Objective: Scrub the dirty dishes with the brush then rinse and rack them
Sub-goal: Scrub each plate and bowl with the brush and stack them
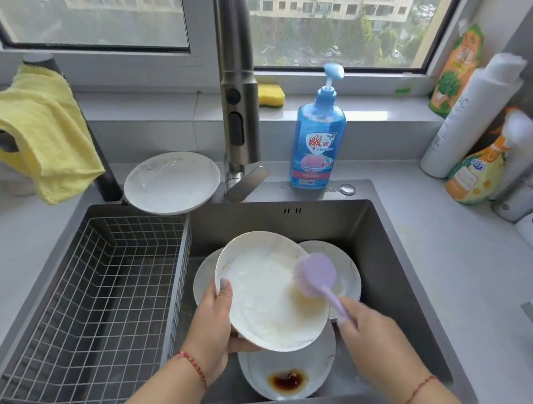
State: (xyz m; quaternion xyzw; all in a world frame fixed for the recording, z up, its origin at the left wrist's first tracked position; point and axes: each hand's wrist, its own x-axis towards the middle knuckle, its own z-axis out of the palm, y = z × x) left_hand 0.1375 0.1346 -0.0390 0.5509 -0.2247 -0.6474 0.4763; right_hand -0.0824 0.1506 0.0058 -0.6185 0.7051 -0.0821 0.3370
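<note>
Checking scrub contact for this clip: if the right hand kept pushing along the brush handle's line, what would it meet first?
The right hand points up-left; the brush already lies against the held plate, so that plate, probably.

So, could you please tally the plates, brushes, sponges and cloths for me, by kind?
Plates: 5, one held, one by the tap, three in the sink
Brush: 1
Sponge: 1
Cloth: 1
Total: 8

Above the sink, a left hand gripped a soapy plate while the right hand pressed a lilac brush against it.
</note>
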